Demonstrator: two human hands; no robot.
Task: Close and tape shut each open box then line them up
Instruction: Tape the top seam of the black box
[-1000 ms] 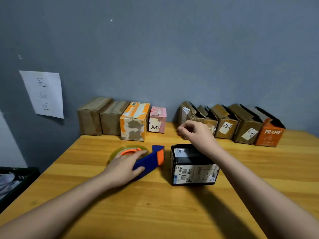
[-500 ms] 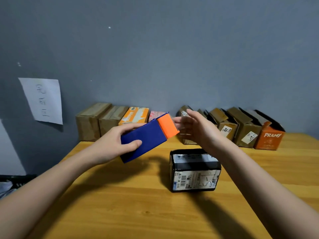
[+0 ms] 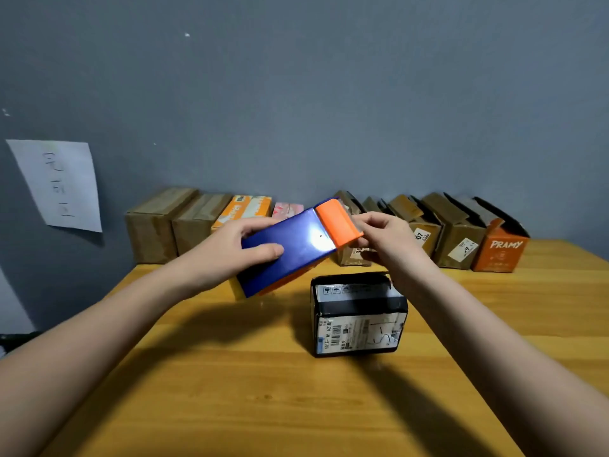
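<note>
My left hand (image 3: 230,250) grips a blue and orange tape dispenser (image 3: 296,245) and holds it up above the wooden table (image 3: 263,390). My right hand (image 3: 385,240) pinches at the dispenser's orange front end; the tape itself is too clear to make out. Below the hands a black box (image 3: 357,315) with white labels stands on the table, its top flaps down. Against the wall on the left stands a row of closed boxes (image 3: 197,225). On the right is a row of open boxes (image 3: 461,235) with raised flaps, ending in an orange one (image 3: 499,252).
A white paper sheet (image 3: 59,186) hangs on the grey wall at the left. A dark bin (image 3: 13,339) shows at the left edge, beside the table. Bare wood lies in front of the black box.
My left hand lifted the tape dispenser off the table and raised it. My right hand left the black box's top and closed its fingertips on the dispenser's orange end.
</note>
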